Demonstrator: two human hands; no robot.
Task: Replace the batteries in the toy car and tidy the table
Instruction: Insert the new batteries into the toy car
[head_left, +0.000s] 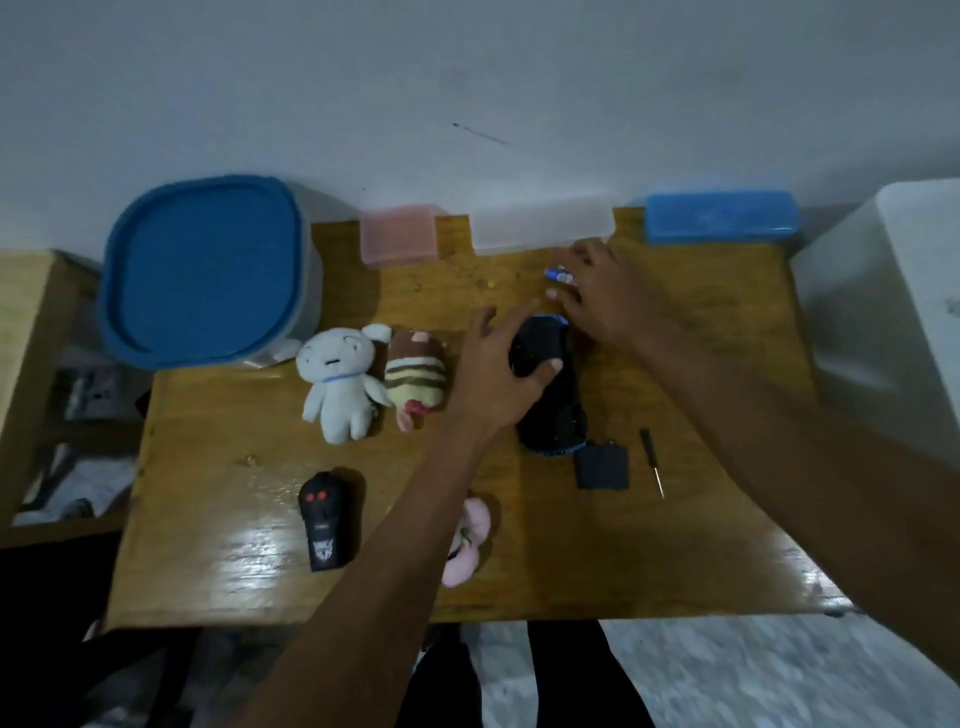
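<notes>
Left grip (493, 374) curled round the upturned black toy car (550, 395) mid-worktop (234, 441), right grip (597, 296) pinching a battery (560, 274) just beyond it, battery cover (601, 466) and screwdriver (652, 460) beside the car, remote (324, 519) nearer.

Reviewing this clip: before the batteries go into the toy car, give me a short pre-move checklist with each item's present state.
1. Toy car steadied: ok, left hand has a grip on it.
2. Battery cover off: ok, it lies beside the car.
3. Battery within reach: ok, under the right hand.
4. Battery polarity: cannot tell.
5. Screwdriver at hand: ok, on the table.
</notes>
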